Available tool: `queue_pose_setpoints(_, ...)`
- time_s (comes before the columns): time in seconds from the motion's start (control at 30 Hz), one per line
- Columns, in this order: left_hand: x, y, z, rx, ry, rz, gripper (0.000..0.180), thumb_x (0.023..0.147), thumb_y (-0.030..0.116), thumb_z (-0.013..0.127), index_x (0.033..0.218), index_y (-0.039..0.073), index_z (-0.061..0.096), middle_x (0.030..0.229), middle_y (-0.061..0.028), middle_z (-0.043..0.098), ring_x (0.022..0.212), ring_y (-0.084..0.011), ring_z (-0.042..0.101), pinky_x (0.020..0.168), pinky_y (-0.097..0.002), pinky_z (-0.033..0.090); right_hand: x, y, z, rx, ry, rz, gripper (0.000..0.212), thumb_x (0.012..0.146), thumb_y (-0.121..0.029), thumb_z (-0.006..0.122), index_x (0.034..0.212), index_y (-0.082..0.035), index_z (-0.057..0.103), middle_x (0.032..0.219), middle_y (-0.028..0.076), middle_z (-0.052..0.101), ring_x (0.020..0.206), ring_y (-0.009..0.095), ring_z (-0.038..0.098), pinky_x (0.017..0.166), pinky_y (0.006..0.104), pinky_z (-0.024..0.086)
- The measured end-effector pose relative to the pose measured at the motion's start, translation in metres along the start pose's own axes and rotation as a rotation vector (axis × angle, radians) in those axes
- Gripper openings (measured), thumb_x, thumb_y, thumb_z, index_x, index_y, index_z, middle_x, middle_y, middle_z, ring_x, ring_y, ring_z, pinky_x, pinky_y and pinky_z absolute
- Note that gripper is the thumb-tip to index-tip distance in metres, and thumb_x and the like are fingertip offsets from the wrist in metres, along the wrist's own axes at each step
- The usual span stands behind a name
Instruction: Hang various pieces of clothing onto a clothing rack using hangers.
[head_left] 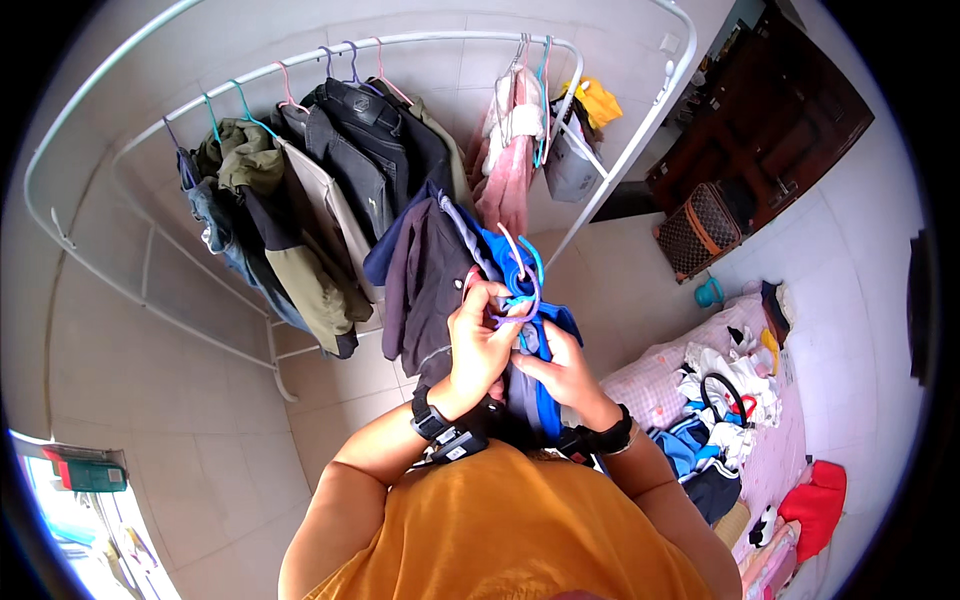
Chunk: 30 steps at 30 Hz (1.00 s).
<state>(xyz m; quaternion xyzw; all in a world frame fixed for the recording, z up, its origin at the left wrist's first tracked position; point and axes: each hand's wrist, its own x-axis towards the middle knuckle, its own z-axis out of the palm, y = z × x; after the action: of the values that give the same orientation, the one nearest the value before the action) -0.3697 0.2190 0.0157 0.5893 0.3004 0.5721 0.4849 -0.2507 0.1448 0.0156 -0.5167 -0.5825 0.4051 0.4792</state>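
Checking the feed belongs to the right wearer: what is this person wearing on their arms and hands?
Both forearms are bare, with no sleeves or gloves. The left hand has a black strap at the wrist with a small black device clipped below it. The right hand has a matching black wrist strap. The short-sleeved top is mustard orange.

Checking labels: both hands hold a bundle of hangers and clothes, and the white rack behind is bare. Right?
Not quite. Both hands, left hand and right hand, do hold the bundle of hangers and clothes, but the white rack is not bare: the head view shows jackets and pink garments hanging on it.
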Motion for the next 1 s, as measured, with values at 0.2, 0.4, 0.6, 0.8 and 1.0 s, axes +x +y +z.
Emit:
queue_pose_setpoints(0.2, 0.012, 0.011, 0.003, 0.327, -0.092, 0.017, 0.027, 0.077, 0.01, 0.064, 0.09, 0.004, 0.041, 0.073, -0.0153, 0.056, 0.066, -0.0372, 0.059, 0.06, -0.0391, 0.047, 0.015, -0.008, 0.0, -0.229, -0.067, 0.002, 0.046, 0.086, -0.012, 0.056, 0.126, 0.002, 0.038, 0.115, 0.014, 0.053, 0.104, 0.022, 0.053, 0.089, 0.0329, 0.041)
queue_pose_setpoints(0.4, 0.028, -0.007, 0.016, 0.219, -0.091, 0.16, 0.021, 0.078, 0.001, 0.06, 0.09, 0.004, 0.043, 0.069, -0.0091, 0.051, 0.059, -0.0247, 0.054, 0.058, -0.03, 0.044, 0.03, 0.015, -0.016, -0.097, 0.02, -0.084, 0.039, 0.088, -0.014, 0.054, 0.121, 0.003, 0.043, 0.112, 0.014, 0.056, 0.104, 0.021, 0.053, 0.09, 0.0337, 0.041)
queue_pose_setpoints(0.6, 0.03, -0.016, 0.028, -0.028, -0.086, 0.017, 0.02, 0.076, -0.004, 0.06, 0.092, 0.003, 0.05, 0.068, 0.0004, 0.048, 0.062, -0.0055, 0.044, 0.062, -0.0192, 0.04, 0.03, 0.018, -0.027, 0.51, -0.026, 0.096, 0.03, 0.094, -0.014, 0.046, 0.119, 0.002, 0.047, 0.108, 0.004, 0.055, 0.099, 0.011, 0.051, 0.088, 0.0263, 0.041)
queue_pose_setpoints(0.8, 0.028, -0.019, 0.034, 0.025, -0.062, 0.129, 0.017, 0.077, -0.001, 0.062, 0.088, 0.003, 0.049, 0.069, -0.0002, 0.047, 0.063, -0.0068, 0.043, 0.066, -0.0204, 0.04, 0.042, 0.031, -0.035, 0.592, 0.066, 0.208, 0.029, 0.094, -0.022, 0.046, 0.113, -0.002, 0.055, 0.101, 0.001, 0.057, 0.092, 0.006, 0.052, 0.082, 0.0218, 0.042)
queue_pose_setpoints(1.0, 0.037, -0.014, 0.04, -0.014, -0.053, 0.089, 0.013, 0.081, -0.001, 0.055, 0.087, 0.004, 0.045, 0.075, -0.002, 0.046, 0.07, -0.0105, 0.046, 0.105, -0.0362, 0.021, 0.035, 0.013, -0.053, 0.548, 0.034, 0.17, 0.031, 0.094, -0.02, 0.046, 0.116, 0.001, 0.05, 0.105, 0.004, 0.056, 0.095, 0.009, 0.051, 0.085, 0.0255, 0.042)
